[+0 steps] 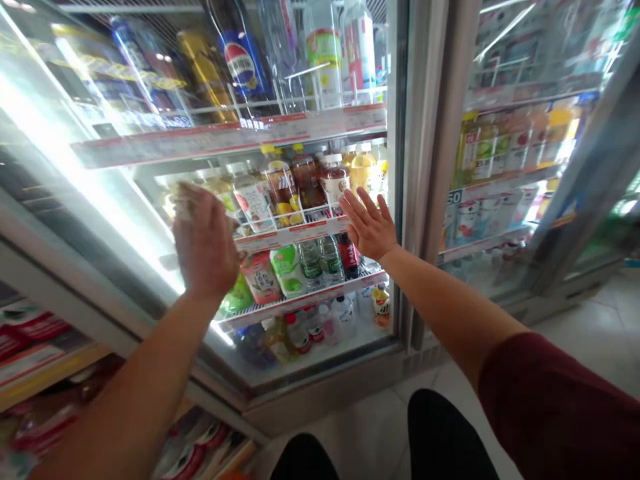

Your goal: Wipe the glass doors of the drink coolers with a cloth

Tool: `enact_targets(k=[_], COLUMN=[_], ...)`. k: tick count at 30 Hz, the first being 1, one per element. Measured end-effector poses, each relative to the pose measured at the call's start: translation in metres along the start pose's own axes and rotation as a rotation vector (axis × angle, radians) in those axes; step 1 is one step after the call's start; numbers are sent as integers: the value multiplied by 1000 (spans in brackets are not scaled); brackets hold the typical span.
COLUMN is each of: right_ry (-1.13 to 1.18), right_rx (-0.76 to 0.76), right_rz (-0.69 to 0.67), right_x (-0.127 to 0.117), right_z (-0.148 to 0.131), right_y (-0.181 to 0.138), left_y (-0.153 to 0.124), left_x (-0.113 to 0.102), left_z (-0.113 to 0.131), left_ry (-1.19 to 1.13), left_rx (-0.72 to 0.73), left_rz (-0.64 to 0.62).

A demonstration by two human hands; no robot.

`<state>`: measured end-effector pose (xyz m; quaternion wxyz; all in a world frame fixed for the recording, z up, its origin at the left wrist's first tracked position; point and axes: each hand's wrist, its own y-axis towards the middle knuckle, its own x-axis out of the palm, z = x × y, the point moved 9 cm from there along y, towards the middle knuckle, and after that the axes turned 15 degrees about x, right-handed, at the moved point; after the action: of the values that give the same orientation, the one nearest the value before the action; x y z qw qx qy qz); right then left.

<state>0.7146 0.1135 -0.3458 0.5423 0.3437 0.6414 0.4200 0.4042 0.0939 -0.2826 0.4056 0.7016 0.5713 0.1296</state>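
Right hand [369, 227], spread wide, fronts the right of the middle shelf [300, 232]; left hand [207, 243], its left (blurred, grip unclear); slow movement suits its crowded bottles [335, 177]

Looks like a shop, judging by bottled drinks [281, 181] inside a lit cooler [325, 393], price strips [240, 139] along its shelf edges [310, 231], red packages [30, 328] on a rack [50, 375] by its lower left corner, and a second cooler [570, 200] past its right edge.
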Motion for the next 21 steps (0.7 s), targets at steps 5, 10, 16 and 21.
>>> enact_targets(k=[5,10,16,21], right_ry=[-12,-24,-32,-25], right_rx=[19,5,-2,0], right_rz=[-34,-19,-9,-14], right_x=[1,2,2,4], right_z=[0,1,0,1], right_y=[2,1,1,1], left_y=[8,31,19,49], left_x=[11,2,34,23], left_z=[17,-35,71,32], left_ry=[-52,-88,-163,-111], left_rx=[151,-92,154,70], left_rz=[-71,15,-71,-56])
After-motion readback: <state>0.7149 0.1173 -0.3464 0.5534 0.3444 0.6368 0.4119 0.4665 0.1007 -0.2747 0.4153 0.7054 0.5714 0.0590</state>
